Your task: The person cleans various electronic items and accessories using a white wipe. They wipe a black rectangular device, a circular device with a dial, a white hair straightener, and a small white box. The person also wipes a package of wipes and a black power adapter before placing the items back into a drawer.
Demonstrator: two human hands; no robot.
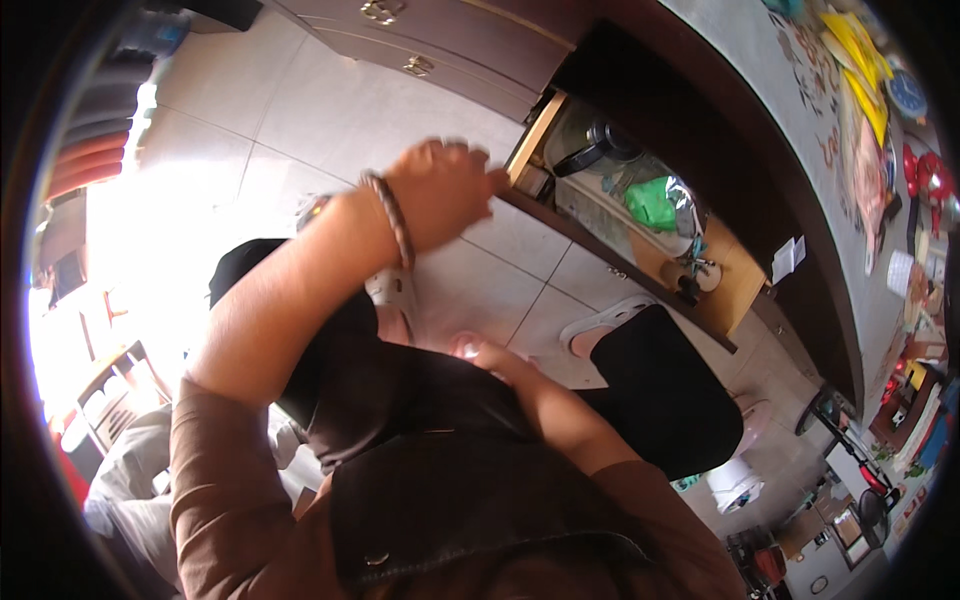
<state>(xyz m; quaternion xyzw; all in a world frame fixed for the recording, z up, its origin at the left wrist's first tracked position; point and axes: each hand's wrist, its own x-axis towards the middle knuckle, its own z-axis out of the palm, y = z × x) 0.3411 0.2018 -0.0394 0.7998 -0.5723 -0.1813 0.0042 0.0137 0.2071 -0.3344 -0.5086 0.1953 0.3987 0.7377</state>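
My left hand, with a braided bracelet at the wrist, is raised beside the near corner of an open wooden drawer. Its fingers are curled; whether they touch the drawer's edge is not clear. Low between my knees, my right hand is partly hidden by my dark apron. A small pinkish shiny object, blurred, is at its fingers. Inside the drawer lie a clear plastic container, a black-handled item, a green plastic bag, a silver packet and a white roll.
Above the drawer runs a dark cabinet with a pale patterned top, bearing a yellow packet and a blue round clock. Shut drawers stand farther along. Around my shoes is a tiled floor. A white bucket stands right.
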